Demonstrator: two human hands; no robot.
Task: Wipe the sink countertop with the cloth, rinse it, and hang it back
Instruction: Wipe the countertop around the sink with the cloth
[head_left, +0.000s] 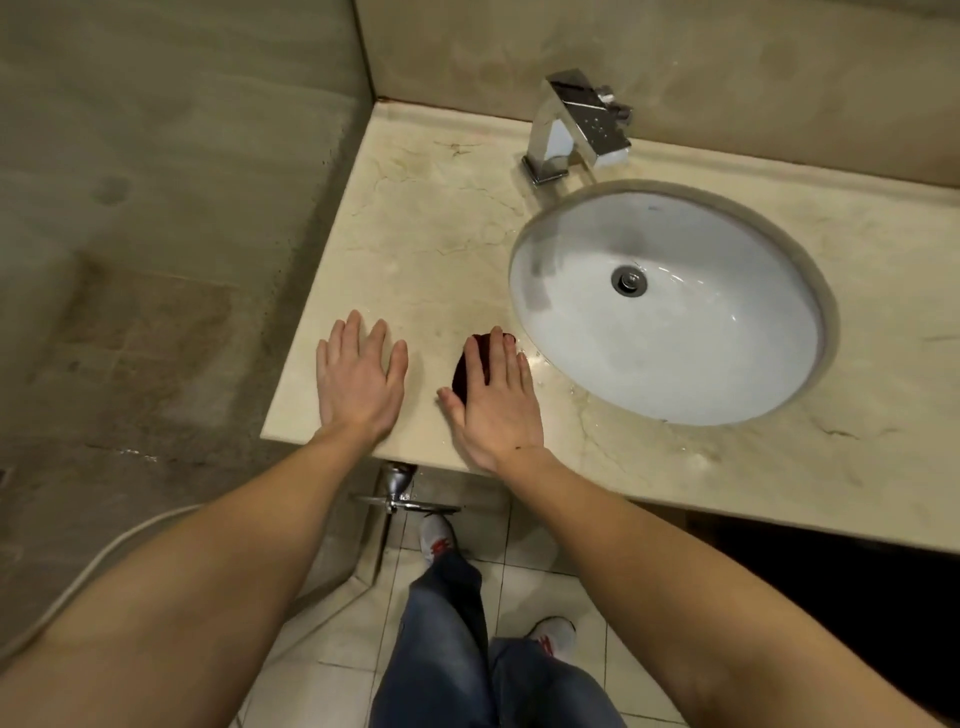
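A beige marble countertop (426, 208) holds an oval white sink basin (701, 353). A small dark red cloth (470, 366) lies on the counter just left of the basin's front rim. My right hand (493, 400) presses flat on the cloth with straight fingers, covering most of it. My left hand (358, 379) rests flat on the bare counter to the left of the cloth, fingers spread, near the counter's front left corner. Water films the counter between my right hand and the basin.
A square chrome faucet (576, 130) stands behind the basin against the back wall. A tiled wall (156, 208) borders the counter's left edge. Below the front edge sit a chrome valve (397, 488), a white hose (119, 545) and my legs and shoes on the tiled floor.
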